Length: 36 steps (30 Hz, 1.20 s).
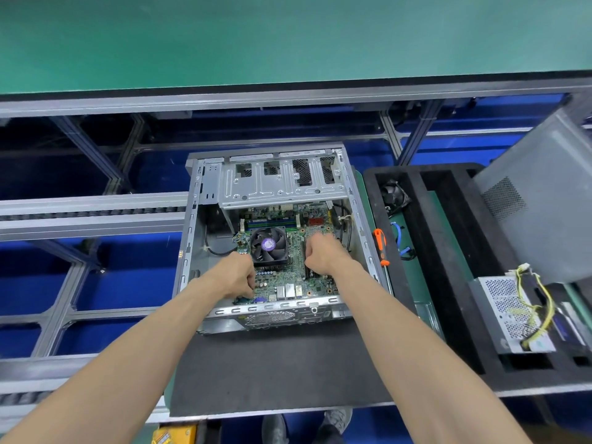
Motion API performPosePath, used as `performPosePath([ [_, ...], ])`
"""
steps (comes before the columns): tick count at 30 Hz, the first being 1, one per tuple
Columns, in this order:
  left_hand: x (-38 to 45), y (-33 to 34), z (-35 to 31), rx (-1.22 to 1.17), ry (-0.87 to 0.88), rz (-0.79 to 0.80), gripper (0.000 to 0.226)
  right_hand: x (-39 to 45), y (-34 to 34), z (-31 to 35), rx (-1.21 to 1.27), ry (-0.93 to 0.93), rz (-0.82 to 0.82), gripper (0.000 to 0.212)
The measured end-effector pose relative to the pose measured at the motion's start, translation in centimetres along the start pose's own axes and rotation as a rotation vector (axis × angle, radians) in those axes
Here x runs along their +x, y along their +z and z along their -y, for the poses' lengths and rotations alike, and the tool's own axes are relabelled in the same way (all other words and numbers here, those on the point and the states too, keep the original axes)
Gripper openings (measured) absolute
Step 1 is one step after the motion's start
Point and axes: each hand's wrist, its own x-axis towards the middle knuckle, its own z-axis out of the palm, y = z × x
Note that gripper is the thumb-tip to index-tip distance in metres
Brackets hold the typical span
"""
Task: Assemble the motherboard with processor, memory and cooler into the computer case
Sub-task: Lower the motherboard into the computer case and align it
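Note:
An open grey computer case (192, 219) lies flat on a dark mat. Inside it sits the green motherboard (288, 280), carrying a black cooler fan (268, 245) with a purple hub and memory sticks (272, 223) behind it. My left hand (238, 277) grips the board's near left edge, fingers curled down by the rear ports. My right hand (320, 251) grips the board right of the cooler, fingers curled over it. The processor is hidden under the cooler.
An orange-handled screwdriver (381, 246) lies just right of the case. A black foam tray (429, 251) holds a small fan (395, 195), a blue cable (400, 235) and a power supply (509, 315) with yellow wires. A grey side panel (544, 193) leans at far right.

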Motion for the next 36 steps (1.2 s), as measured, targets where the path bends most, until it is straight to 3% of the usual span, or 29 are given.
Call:
performPosePath([
  [5,0.2,0.1,-0.3,0.044,0.011,0.006,0.011,0.1,0.0,0.2,-0.011,0.003,0.020,0.010],
  [9,0.4,0.0,-0.3,0.051,0.017,0.009,0.012,0.0,0.1,0.5,-0.031,0.012,0.020,0.029],
  [18,0.3,0.1,-0.4,0.094,0.047,0.022,0.012,-0.2,-0.1,0.6,-0.042,0.015,0.050,0.032],
  [25,-0.3,-0.2,0.6,0.113,0.025,-0.025,0.032,-0.2,-0.1,0.3,-0.017,0.021,0.058,0.031],
  [30,-0.2,0.0,0.7,0.055,0.062,-0.023,0.019,-0.3,-0.1,0.1,0.010,0.018,0.039,0.031],
  [36,0.5,0.1,0.4,0.153,0.100,-0.013,0.013,0.0,-0.1,0.3,-0.010,0.030,0.058,0.030],
])
